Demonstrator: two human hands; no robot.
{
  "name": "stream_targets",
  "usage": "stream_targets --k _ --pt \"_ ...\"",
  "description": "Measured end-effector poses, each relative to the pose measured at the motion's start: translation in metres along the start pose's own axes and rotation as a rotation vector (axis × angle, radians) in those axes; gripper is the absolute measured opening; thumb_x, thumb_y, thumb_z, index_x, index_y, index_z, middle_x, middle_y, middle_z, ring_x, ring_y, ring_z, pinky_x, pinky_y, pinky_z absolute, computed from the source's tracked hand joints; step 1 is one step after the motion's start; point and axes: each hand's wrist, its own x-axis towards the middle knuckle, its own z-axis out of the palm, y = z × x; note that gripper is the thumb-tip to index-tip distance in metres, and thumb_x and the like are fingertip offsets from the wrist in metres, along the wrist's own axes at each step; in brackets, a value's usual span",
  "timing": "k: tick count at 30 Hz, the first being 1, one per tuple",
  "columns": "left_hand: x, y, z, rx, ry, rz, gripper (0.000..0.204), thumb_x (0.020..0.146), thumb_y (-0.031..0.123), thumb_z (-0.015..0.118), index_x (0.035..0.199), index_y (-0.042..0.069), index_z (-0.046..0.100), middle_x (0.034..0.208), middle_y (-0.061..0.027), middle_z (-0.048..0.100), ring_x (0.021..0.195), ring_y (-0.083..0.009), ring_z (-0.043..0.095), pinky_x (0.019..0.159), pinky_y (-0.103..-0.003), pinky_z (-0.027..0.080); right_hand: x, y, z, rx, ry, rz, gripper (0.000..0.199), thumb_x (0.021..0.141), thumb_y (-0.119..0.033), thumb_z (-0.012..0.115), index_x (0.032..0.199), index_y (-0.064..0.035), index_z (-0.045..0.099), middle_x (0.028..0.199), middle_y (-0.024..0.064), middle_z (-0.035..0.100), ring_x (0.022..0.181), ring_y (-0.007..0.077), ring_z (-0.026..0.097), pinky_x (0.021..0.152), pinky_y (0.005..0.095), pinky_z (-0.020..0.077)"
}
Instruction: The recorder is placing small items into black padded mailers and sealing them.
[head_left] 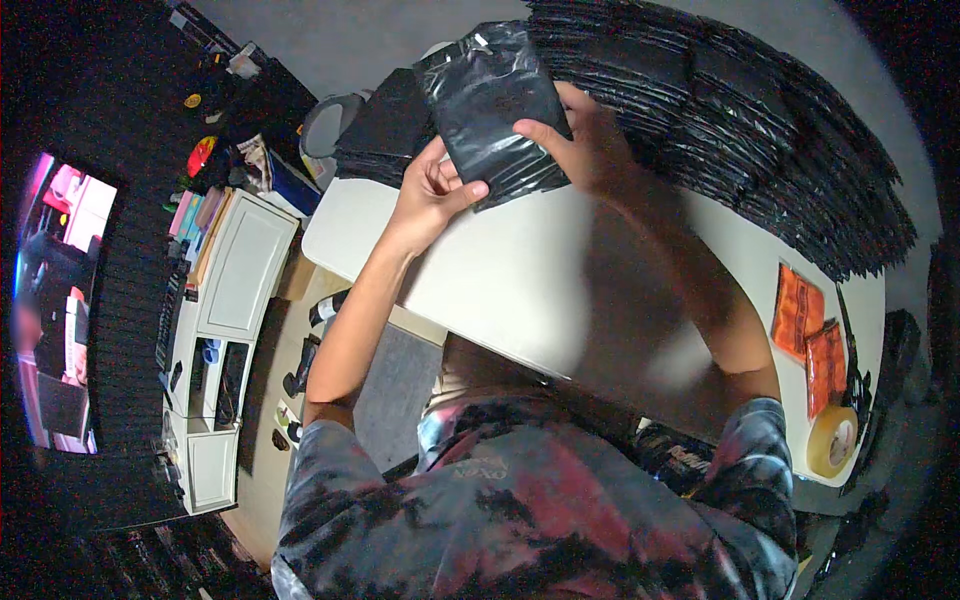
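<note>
Above the white table (520, 290), both hands grip one glossy black plastic pouch (492, 105): the left hand (432, 195) pinches its lower left corner, the right hand (590, 140) clasps its right edge, thumb across the front (the fingers behind are hidden). What the pouch holds cannot be made out. Beyond it, at the table's far edge, lies a long overlapping row of black pouches (740, 120). Right of the held pouch, near the table's end, sit two orange packets (810, 335) and a roll of tan tape (832, 440). Left of the table stands a white cabinet (225, 330).
</note>
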Motion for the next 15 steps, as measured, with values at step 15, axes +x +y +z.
stream_targets --k 15 --pt "0.023 -0.003 -0.004 0.201 0.328 0.225 0.024 0.098 0.023 0.076 0.107 0.002 0.071 0.093 -0.0041 0.075 0.079 -0.0061 0.066 0.071 -0.021 0.052 0.005 -0.013 -0.010 0.248 -0.221 0.057 0.031 0.089 -0.030 0.082 0.103 -0.0029 0.076 0.088 0.0100 0.077 0.084 0.0171 0.073 0.079 0.0343 0.0568"
